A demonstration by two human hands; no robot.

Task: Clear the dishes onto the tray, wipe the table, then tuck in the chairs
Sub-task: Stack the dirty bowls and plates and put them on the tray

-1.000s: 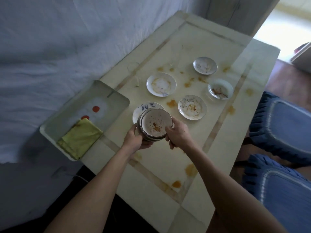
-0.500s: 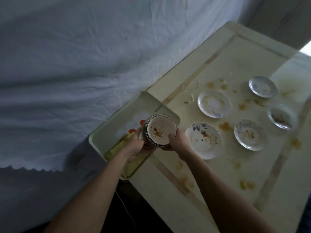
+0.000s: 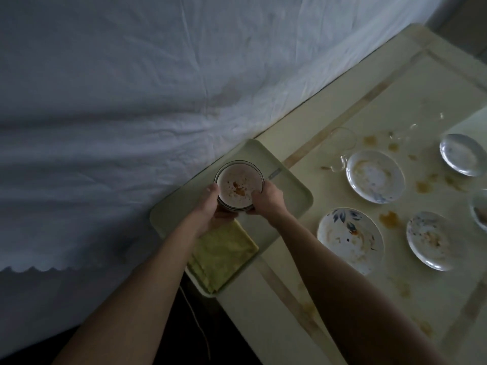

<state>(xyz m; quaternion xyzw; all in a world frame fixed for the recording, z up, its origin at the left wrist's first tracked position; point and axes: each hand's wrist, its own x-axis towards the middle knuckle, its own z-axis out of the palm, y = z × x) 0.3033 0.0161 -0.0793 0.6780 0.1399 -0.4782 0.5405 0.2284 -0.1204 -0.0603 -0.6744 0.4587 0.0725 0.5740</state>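
A stack of dirty bowls (image 3: 238,184) hangs over the pale green tray (image 3: 295,200), which lies at the table's left edge. My left hand (image 3: 212,210) grips its left side and my right hand (image 3: 267,200) grips its right side. A folded yellow cloth (image 3: 224,255) lies on the near end of the tray, partly under my left forearm. On the cream table (image 3: 303,119), several stained plates remain: a blue-flowered plate (image 3: 349,239), a plate behind it (image 3: 374,179), one at the right (image 3: 428,239) and a small one farther back (image 3: 461,154).
A wall draped in white cloth (image 3: 118,101) rises just left of the tray. Orange sauce stains (image 3: 388,218) dot the tabletop between the plates. Another dish (image 3: 479,209) is cut off at the right border. A thin cord (image 3: 200,327) hangs below the tray.
Both hands carried the bowl stack left from the table's middle to above the tray. The view swung left, so the chairs have dropped out of sight.
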